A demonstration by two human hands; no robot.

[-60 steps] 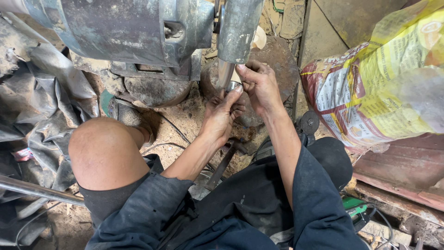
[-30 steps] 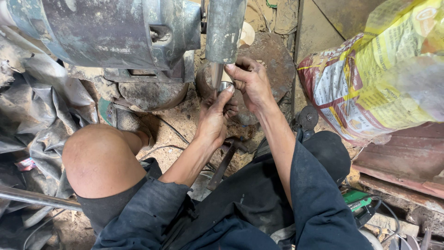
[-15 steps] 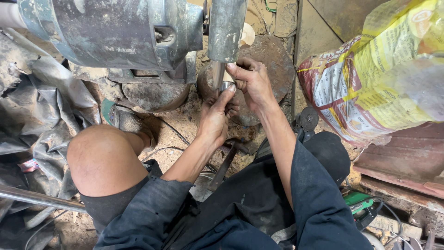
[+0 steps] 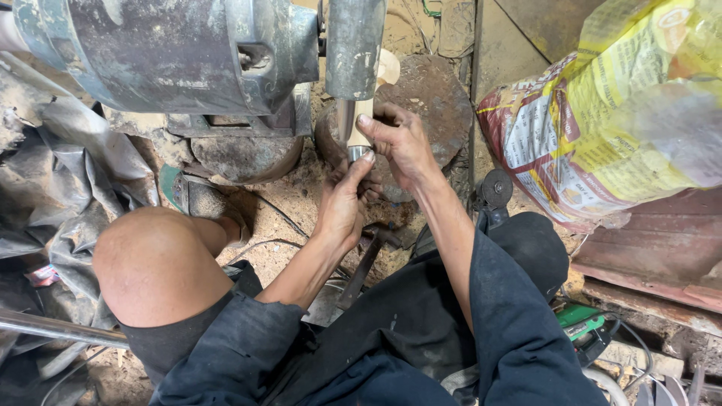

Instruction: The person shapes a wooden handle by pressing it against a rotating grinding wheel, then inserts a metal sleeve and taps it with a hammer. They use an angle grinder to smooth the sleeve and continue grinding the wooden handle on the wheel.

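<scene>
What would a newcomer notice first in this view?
Both hands meet at centre: the left hand and right hand pinch a small pale workpiece up against the guarded wheel of a grimy bench grinder at top left. A bright yellow printed sack fills the upper right, and a bare knee sits lower left.
</scene>
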